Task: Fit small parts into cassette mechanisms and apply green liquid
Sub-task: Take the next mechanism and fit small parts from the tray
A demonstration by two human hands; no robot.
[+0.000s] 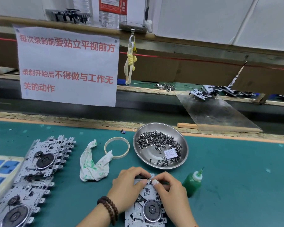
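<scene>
A cassette mechanism (148, 208) with a round black flywheel lies on the green mat in front of me. My left hand (127, 185) rests on its top left part, fingers curled over the top edge. My right hand (169, 187) pinches something small at the top edge, where both hands' fingertips meet; the part itself is hidden by the fingers. A green liquid bottle (193, 181) with a white cap and thin nozzle stands just right of my right hand. A steel bowl (138, 151) beyond holds several small dark metal parts.
Two stacks of cassette mechanisms (44, 159) lie on the left. A white rag with green stains (93, 166) and a tape ring (117, 147) sit beside the bowl. A clear ramp (218, 112) with more mechanisms stands at the back right. A paper sign (67, 66) hangs ahead.
</scene>
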